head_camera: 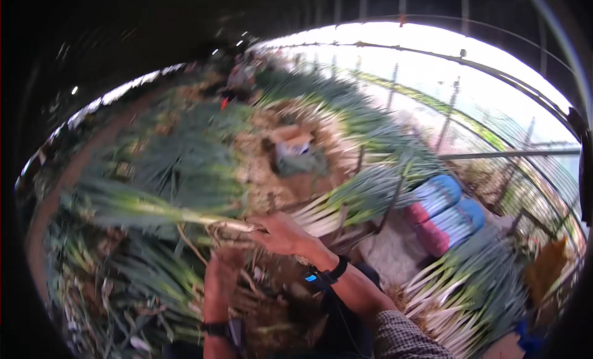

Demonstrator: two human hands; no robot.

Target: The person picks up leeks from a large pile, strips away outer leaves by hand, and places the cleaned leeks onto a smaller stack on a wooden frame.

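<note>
My right hand (pixel 283 234) grips a long green onion (pixel 222 221) near its root end. The onion's pale stalk points left, and its green leaves fan out blurred over the plants beyond. Just below the stalk is my left hand (pixel 226 259), smeared by motion, so its fingers and anything in them cannot be made out. A thin dry leaf (pixel 192 243) hangs between the stalk and the left hand. Uncleaned green onions (pixel 157 266) lie heaped to the left, with dry leaf scraps among them.
Trimmed green onions (pixel 347 201) lie beyond my right hand, near upright stakes (pixel 394 199). Wrapped bundles (pixel 440 215) rest on a pale sheet (pixel 389 252). More white-stalked onions (pixel 463 289) lie at lower right. An opened carton (pixel 292 143) stands ahead; a person (pixel 238 81) is farther off.
</note>
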